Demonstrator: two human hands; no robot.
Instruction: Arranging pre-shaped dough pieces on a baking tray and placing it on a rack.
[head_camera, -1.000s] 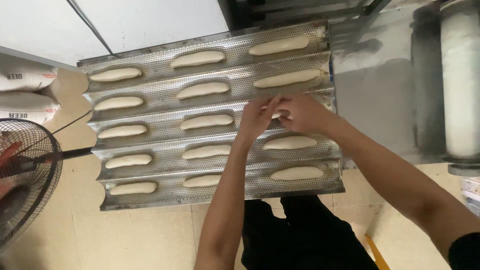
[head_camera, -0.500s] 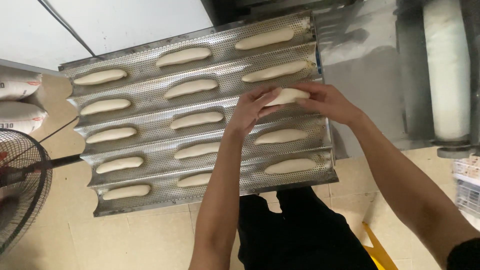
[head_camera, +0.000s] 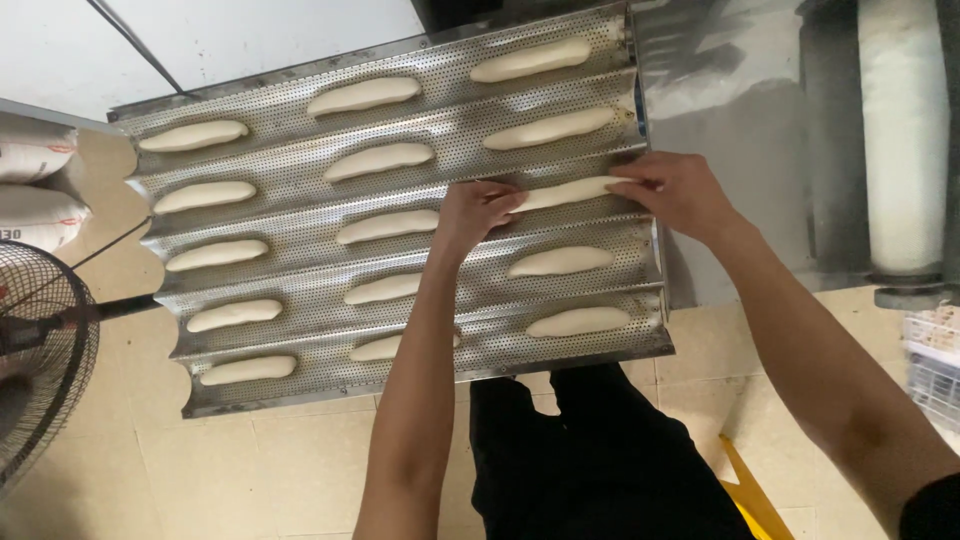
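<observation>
Step in hand, by the look of it: laying a pale, elongated raw dough stick (head_camera: 568, 192) into the third channel of the perforated, corrugated metal baking tray (head_camera: 300, 150), right-hand column. Dough lies along the groove, touching tray metal, apparently settled but not released.

Left hand (head_camera: 476, 214): fingers curled over the dough's left end, light pinch. Right hand (head_camera: 680, 190): fingertips closed on the right end, just beside the tray's right rim. Both gripping the same piece, pulling it straight.

Tray nearly full: three columns, five channels, a shaped dough piece in each; bottom middle one (head_camera: 385, 347) partly hidden behind the left forearm.

Off to the right: steel counter (head_camera: 740, 130) and a white cloth-covered roller (head_camera: 900, 140). Left edge: black wire fan guard (head_camera: 40, 360), white sacks (head_camera: 35, 160).

Next move, as a judgement: calls for centring the piece in the groove, matching length and spacing with neighbours above (head_camera: 548, 128) and below (head_camera: 560, 261), then letting go of both ends evenly, without dragging or squashing the soft dough.
</observation>
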